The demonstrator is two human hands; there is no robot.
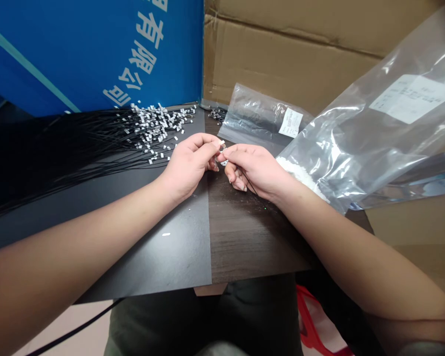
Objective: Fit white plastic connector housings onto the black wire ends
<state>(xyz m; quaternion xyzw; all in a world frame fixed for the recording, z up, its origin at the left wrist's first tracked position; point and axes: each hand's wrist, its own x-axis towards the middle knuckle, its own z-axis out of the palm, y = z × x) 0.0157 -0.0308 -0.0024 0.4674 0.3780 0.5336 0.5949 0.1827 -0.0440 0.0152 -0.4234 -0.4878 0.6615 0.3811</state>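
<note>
My left hand [191, 165] and my right hand [254, 170] meet above the table, fingertips almost touching. Between them, a small white connector [221, 144] is pinched at my left fingertips. My right fingers hold a thin black wire [251, 183], which trails down past the palm; its upper end is hidden by my fingers. Behind my left hand, a large spread of black wires [77, 143] ends in a heap of white connectors [159, 129] on a black plastic sheet [152, 237].
A dark wood table [244, 237] lies under the sheet's edge. Clear plastic bags [374, 133] lie to the right, one holding white granules [296, 175]. Behind stand a cardboard box [282, 49] and a blue printed board [92, 54]. A small cluster of dark parts [218, 114] sits at the back.
</note>
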